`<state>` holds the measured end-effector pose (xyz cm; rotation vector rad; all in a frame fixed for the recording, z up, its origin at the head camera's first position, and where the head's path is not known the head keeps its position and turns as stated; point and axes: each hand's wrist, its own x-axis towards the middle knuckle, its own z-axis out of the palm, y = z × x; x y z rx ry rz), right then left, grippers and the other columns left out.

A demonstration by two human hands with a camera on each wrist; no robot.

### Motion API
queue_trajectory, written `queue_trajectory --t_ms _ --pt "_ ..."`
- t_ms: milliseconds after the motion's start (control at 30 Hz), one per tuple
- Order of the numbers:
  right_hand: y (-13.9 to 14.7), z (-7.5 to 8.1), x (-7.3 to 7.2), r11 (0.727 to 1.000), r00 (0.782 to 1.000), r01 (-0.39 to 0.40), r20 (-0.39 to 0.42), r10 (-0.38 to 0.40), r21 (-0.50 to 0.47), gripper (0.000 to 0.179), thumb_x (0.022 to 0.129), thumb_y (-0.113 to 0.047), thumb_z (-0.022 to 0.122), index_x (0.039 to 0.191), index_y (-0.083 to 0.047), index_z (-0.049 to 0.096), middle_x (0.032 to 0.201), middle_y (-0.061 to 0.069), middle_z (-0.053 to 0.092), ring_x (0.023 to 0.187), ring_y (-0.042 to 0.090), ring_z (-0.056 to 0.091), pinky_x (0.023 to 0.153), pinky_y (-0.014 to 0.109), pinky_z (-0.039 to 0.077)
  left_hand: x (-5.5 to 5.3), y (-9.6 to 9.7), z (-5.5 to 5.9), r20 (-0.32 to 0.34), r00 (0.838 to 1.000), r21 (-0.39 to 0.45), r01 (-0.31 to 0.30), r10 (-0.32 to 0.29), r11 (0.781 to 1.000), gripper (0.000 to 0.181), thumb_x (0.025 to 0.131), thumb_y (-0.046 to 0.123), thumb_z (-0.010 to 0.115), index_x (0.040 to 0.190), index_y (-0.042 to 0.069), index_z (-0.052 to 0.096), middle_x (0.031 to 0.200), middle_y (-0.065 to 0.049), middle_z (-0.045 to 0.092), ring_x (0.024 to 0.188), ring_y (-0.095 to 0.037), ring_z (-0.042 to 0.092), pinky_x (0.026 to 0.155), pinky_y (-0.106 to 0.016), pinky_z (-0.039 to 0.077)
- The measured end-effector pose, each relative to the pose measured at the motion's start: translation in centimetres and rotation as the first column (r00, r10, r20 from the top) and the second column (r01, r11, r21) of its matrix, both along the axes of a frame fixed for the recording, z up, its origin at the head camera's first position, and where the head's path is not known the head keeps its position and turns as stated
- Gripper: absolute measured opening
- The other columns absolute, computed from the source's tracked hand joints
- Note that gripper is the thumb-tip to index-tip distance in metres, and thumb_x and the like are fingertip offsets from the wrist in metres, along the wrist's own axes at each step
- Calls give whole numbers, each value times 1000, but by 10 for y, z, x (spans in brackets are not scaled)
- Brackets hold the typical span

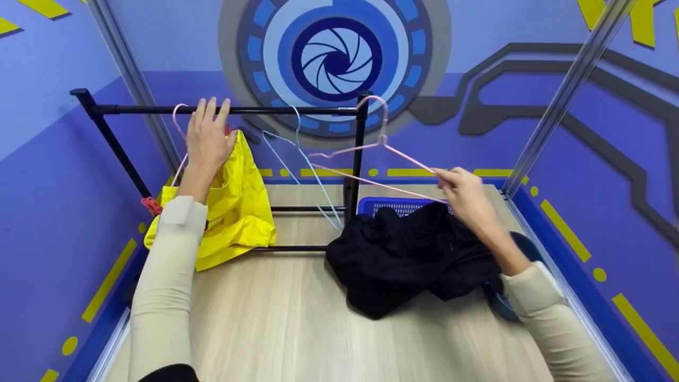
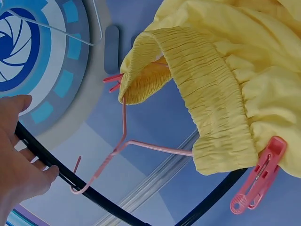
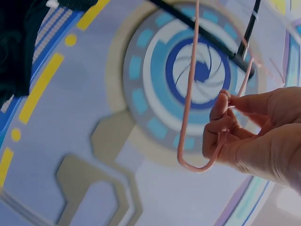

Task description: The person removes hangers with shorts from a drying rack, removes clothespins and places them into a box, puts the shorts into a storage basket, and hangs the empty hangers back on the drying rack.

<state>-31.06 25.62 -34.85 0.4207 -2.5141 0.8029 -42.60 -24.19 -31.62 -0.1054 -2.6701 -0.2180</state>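
Note:
My left hand [image 1: 208, 140] lies at the black top rail [image 1: 254, 110] of a clothes rack, fingers fairly straight in the head view. Right below it hangs a yellow garment [image 1: 241, 201] with a gathered waistband, on a pink hanger [image 2: 123, 141] hooked over the rail. A pink clothespin [image 2: 261, 174] grips its waistband at one end; another clothespin [image 2: 113, 81] shows at the other. My right hand [image 1: 467, 196] pinches one end of a second pink hanger [image 1: 408, 155], which carries nothing. Its hook is near the rail's right end; whether it touches the rail I cannot tell.
A blue hanger [image 1: 313, 162] hangs from the rail between the two pink ones. Black cloth [image 1: 408, 254] is heaped over a blue basket [image 1: 371, 203] at the right. Beside it, a dark round container [image 1: 504, 307] is partly hidden by my right arm. Walls enclose the table.

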Motion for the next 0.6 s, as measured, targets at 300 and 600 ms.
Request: queue_trajectory --t_ms 300,600 --pt "-78 -26 -24 984 981 -88 161 113 -154 41 91 13 54 129 4 67 90 26 70 81 35 65 67 32 54 -1 -2 0 15 1000 -32 0 0 999 70 103 26 57 162 11 24 166 -23 25 157 -40 17 129 -53 16" --pt "-149 -64 -40 920 924 -171 268 274 -352 38 96 11 53 132 7 63 92 28 73 80 37 72 62 20 56 1 0 2 55 998 -50 -16 19 999 72 103 26 55 164 13 18 168 -21 20 158 -39 13 130 -52 12"
